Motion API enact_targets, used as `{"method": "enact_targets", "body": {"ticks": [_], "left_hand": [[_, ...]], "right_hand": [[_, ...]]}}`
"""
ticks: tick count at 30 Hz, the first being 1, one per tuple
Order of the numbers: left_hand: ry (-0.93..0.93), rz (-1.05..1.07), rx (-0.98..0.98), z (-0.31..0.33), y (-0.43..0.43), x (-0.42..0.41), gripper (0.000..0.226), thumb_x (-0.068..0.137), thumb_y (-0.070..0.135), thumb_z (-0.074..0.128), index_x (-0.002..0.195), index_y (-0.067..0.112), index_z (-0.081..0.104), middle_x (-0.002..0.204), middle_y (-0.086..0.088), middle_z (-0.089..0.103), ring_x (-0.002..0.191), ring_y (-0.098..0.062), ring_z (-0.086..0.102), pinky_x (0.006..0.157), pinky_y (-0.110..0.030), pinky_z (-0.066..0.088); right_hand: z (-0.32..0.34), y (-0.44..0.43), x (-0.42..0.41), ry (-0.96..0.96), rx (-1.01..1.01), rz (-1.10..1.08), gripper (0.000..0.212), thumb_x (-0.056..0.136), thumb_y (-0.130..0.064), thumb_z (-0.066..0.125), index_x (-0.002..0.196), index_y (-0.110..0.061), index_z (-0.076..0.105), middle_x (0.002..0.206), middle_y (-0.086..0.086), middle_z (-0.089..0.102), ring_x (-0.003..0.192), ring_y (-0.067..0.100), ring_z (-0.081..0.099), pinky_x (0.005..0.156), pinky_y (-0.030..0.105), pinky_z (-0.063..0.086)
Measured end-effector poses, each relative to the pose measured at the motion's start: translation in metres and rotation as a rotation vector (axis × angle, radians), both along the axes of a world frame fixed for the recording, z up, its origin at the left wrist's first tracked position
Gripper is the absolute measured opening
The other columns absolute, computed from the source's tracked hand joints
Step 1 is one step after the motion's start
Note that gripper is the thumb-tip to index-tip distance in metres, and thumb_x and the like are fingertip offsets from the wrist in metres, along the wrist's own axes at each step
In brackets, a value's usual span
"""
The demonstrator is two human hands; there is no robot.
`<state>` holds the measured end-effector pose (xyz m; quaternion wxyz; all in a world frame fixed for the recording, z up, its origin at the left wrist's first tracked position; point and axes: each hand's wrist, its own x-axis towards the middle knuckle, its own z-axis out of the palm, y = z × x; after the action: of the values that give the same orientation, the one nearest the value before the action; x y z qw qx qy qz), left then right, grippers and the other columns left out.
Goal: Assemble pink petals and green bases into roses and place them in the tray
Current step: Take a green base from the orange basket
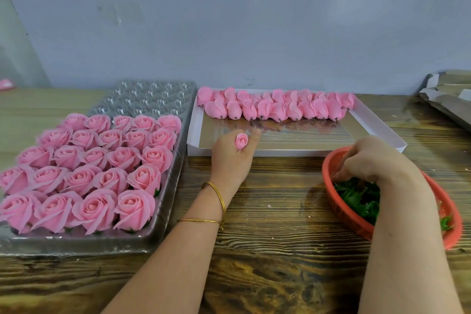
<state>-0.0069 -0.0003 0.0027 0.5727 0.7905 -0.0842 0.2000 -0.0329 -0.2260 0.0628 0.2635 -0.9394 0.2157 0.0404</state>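
Pink bud [241, 141] in left hand [233, 158]; right hand [374, 160] curled into basket [339, 208].

Open across bare tabletop [280, 199] between rose tray [76, 243] and red basket [327, 181]; blocked ahead by white box [305, 152], leftward by packed roses [96, 173].

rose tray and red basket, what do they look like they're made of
Rose tray: thin clear moulded plastic, glossy; its empty cups are see-through and glint. Red basket: probably plastic with a duller finish; its uniform red wall looks moulded with slots.
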Motion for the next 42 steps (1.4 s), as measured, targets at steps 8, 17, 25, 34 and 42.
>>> {"method": "enact_targets", "body": {"ticks": [8, 17, 25, 34, 42], "left_hand": [[0.005, 0.002, 0.006, -0.001, 0.0, 0.0, 0.046, 0.094, 0.03, 0.059, 0.053, 0.018, 0.041, 0.051, 0.004, 0.04, 0.05, -0.006, 0.039, 0.048, -0.014, 0.032], [0.005, 0.0, 0.006, 0.0, 0.0, 0.0, 0.047, 0.093, 0.031, 0.059, 0.053, 0.016, 0.039, 0.05, 0.005, 0.038, 0.049, -0.008, 0.034, 0.048, -0.016, 0.03], [0.013, 0.0, 0.002, 0.001, 0.0, -0.001, 0.046, 0.093, 0.03, 0.059, 0.053, 0.016, 0.04, 0.051, 0.004, 0.039, 0.05, -0.009, 0.034, 0.048, -0.015, 0.031], [0.002, 0.0, 0.007, 0.001, 0.0, -0.001, 0.048, 0.093, 0.03, 0.06, 0.052, 0.018, 0.038, 0.049, 0.005, 0.037, 0.05, -0.009, 0.034, 0.048, -0.017, 0.029], [-0.008, 0.009, 0.015, 0.001, 0.0, -0.002, 0.047, 0.092, 0.031, 0.061, 0.053, 0.014, 0.039, 0.05, 0.003, 0.037, 0.05, -0.01, 0.031, 0.048, -0.019, 0.029]], "right_hand": [[0.0, 0.001, -0.004, -0.067, 0.036, -0.039, 0.012, 0.074, -0.003, 0.073, 0.086, -0.007, 0.073, 0.088, 0.018, 0.072, 0.087, 0.037, 0.069, 0.076, 0.049, 0.06], [0.0, 0.001, -0.002, -0.091, 0.073, -0.022, 0.019, 0.075, 0.001, 0.071, 0.09, -0.01, 0.076, 0.094, 0.016, 0.072, 0.093, 0.035, 0.068, 0.082, 0.048, 0.059], [0.006, 0.005, -0.005, -0.229, 0.029, -0.081, 0.014, 0.081, -0.001, 0.065, 0.088, -0.008, 0.075, 0.075, 0.007, 0.063, 0.069, 0.019, 0.055, 0.052, 0.021, 0.034], [0.016, 0.014, -0.014, -0.415, 0.028, -0.119, 0.02, 0.075, 0.003, 0.069, 0.092, -0.005, 0.076, 0.068, -0.003, 0.058, 0.073, 0.02, 0.054, 0.069, 0.029, 0.04], [0.018, 0.02, -0.013, -0.686, 0.102, -0.12, 0.025, 0.087, -0.015, 0.066, 0.111, -0.007, 0.068, 0.094, 0.007, 0.068, 0.096, 0.026, 0.064, 0.088, 0.037, 0.049]]}}
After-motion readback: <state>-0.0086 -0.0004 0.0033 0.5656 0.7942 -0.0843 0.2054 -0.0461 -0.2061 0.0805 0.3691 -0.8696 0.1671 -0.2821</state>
